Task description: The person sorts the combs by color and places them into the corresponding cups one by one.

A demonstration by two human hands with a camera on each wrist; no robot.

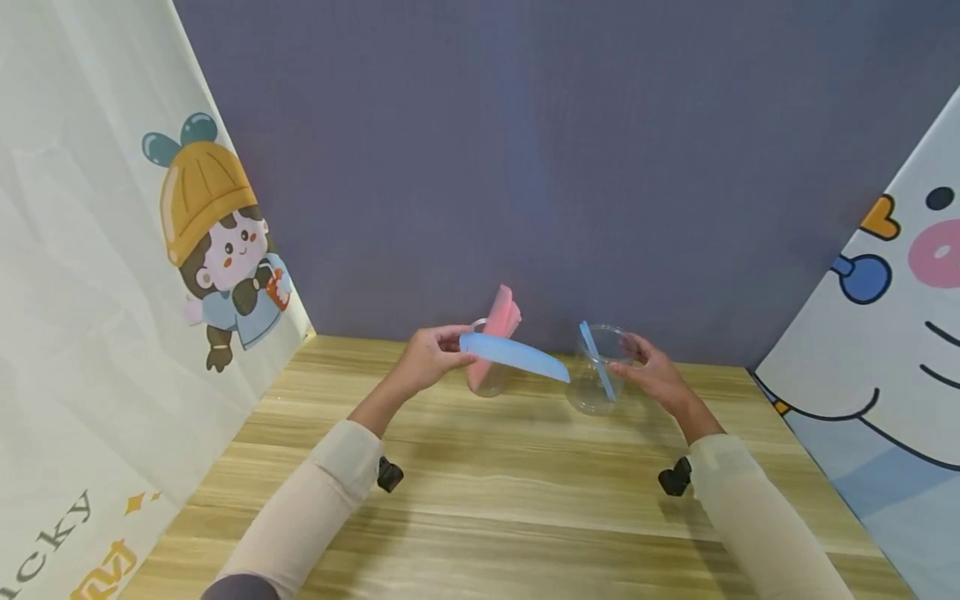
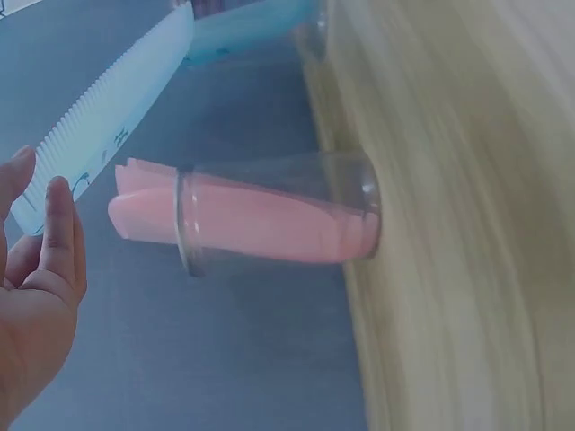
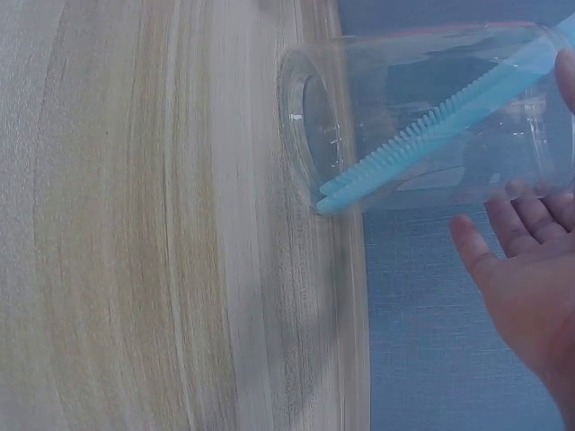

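Gripping a flat light-blue serrated plastic piece [image 1: 514, 355] above the wooden table [image 1: 480, 500], the left hand [image 1: 431, 357] is clamped on it, while the right hand [image 1: 652, 369], fingers relaxed, touches the clear plastic cup [image 1: 600, 371] right of it, and a second clear cup holding pink pieces [image 1: 491, 350] stands just behind.

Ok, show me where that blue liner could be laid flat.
Bare wooden tabletop lies between the two sleeves, in front of both clear plastic cups. It is crowded at the back by the cups, the left hand and the right hand.
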